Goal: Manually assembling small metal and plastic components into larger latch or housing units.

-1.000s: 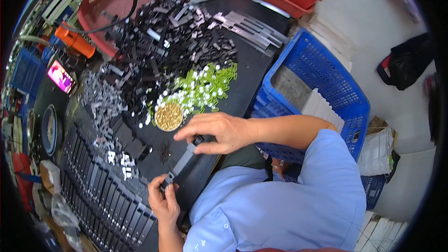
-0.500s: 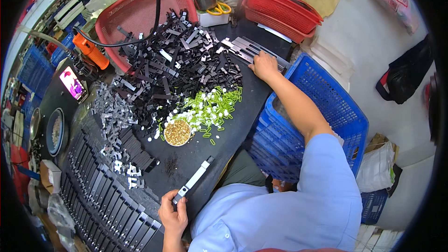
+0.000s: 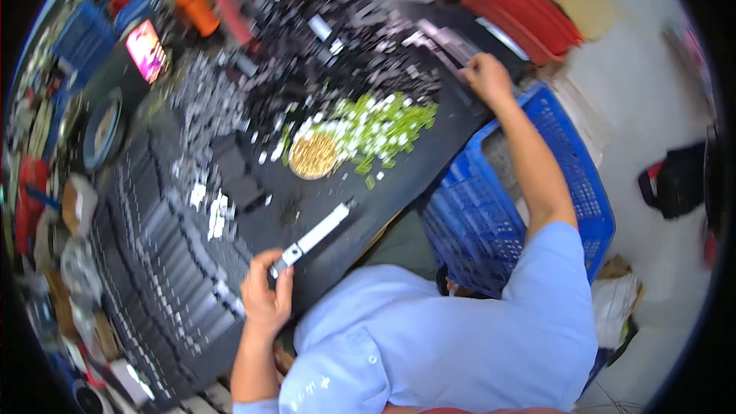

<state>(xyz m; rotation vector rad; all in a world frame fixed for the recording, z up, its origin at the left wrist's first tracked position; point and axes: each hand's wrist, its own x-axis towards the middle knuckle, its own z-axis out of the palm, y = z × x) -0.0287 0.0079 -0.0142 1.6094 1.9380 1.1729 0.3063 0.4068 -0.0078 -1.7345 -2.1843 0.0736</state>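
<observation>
1. Nearest my view is the pale blue shirt [image 3: 460,330]; small white characters sit by its pocket, too smeared for me to read.
2. The left hand [image 3: 266,291] pinches a flat strip [image 3: 322,231] between thumb and fingers at its near end. The strip slants away over the dark table [image 3: 383,199], bright on top, with dark pieces at both ends.
3. To the left, rows of dark strips [image 3: 165,261] lie side by side.
4. Beyond the held strip stands a round dish [image 3: 310,178] filled with small gold pieces [image 3: 313,153]. Green pieces with white bits [image 3: 391,123] lie loose just beside it.
5. On the right, below the right forearm, is a blue perforated crate [image 3: 471,222]; I make out something grey inside, partly hidden by the arm.
6. The right hand [image 3: 488,77] reaches to the long flat strips [image 3: 452,44] at the table's far right, fingers bent — I cannot tell whether they grip one.
7. Far left, a round bowl [image 3: 93,159] holds something pale, blurred; past it a phone [image 3: 147,51] glows pink.
8. Farthest, a heap of dark parts [image 3: 330,46] spreads before a pinkish-red basket [image 3: 230,8], with a deeper red basket [image 3: 521,11] right of it — its contents unclear from here.
</observation>
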